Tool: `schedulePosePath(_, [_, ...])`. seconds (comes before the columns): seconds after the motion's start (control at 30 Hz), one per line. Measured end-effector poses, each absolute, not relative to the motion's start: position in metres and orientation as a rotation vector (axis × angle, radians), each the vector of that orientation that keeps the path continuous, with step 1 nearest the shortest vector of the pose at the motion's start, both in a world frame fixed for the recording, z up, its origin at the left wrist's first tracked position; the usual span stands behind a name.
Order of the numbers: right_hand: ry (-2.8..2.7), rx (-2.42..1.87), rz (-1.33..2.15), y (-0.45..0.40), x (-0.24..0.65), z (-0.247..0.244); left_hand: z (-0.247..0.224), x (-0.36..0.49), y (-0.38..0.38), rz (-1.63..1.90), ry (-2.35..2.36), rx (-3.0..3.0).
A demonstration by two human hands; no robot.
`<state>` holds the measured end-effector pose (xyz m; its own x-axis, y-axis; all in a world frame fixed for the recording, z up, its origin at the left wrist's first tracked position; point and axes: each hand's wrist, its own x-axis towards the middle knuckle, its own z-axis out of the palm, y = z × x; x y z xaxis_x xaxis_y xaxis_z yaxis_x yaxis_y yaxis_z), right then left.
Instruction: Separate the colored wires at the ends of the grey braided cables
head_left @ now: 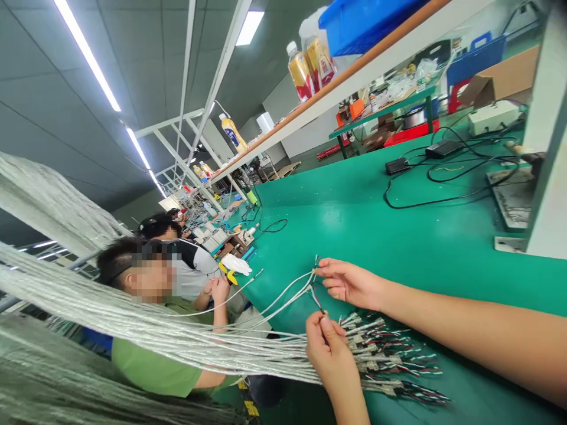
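My left hand (330,348) is closed, thumb and fingers pinching the thin dark and coloured wire ends of a white cable (305,288). Above it, my right hand (348,283) pinches the wire end of another white cable (287,284) between thumb and forefinger, its other fingers loosely curled. A thick bundle of silvery white cables (230,348) runs from the left, under my left hand. Past that hand, their stripped ends (394,360) fan out on the green bench, showing braided shielding and black, red, white and green wires.
The green bench (349,230) carries black adapters with cords (443,149) at the back right. A white post (549,153) stands at the right. Overhead runs a shelf (349,74) with bottles and a blue bin (363,26). Co-workers sit at the left, one in a green shirt (150,366).
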<state>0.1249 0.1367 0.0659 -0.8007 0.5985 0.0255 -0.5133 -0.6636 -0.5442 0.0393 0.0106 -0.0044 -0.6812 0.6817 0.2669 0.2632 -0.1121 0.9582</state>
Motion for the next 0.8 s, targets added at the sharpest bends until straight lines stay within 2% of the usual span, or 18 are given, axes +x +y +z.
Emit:
schedulePosePath(0.1, [-0.971, -0.193, 2.403, 0.123, 0.123, 0.064, -0.003, 0.040, 0.010, 1.943, 1.824, 0.992])
schedulePosePath(0.27, [-1.447, -0.165, 2.142, 0.112, 0.116, 0.065, 0.002, 0.042, 0.005, 1.870, 1.913, 1.062])
schedulePosePath(0.8, [-1.522, -0.110, 2.117, 0.124, 0.116, 0.056, -0.009, 0.036, 0.011, 1.885, 1.803, 1.013])
